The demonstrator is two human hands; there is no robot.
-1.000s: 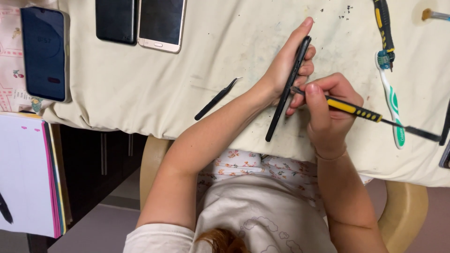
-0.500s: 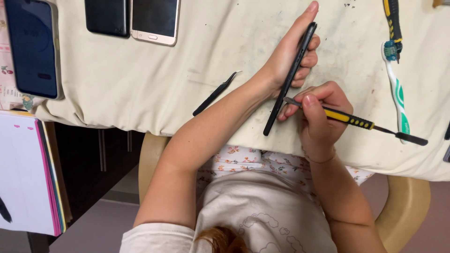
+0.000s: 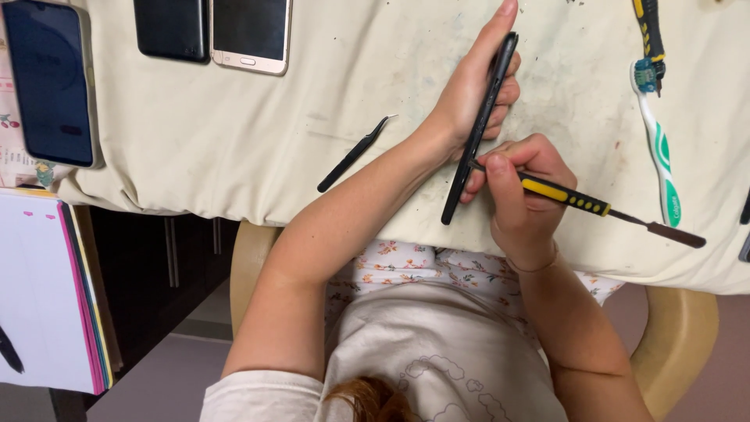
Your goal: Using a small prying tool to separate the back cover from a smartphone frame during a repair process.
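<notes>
Black phone (image 3: pixel 478 129) stands edge-up over the table (image 3: pixel 234 141), left hand (image 3: pixel 469 101) clasped round it; right hand (image 3: pixel 523 195) grips yellow-handled pry tool (image 3: pixel 578 202) at its edge. Slip could gouge phone or fingers.

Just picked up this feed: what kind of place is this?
Probably a phone repair bench: spare phones on a stained cloth, tweezers, and a pry tool worked against a phone held on edge.

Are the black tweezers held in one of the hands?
No, the black tweezers lie alone on the cloth, while the left hand holds a phone and the right hand a tool.
</notes>
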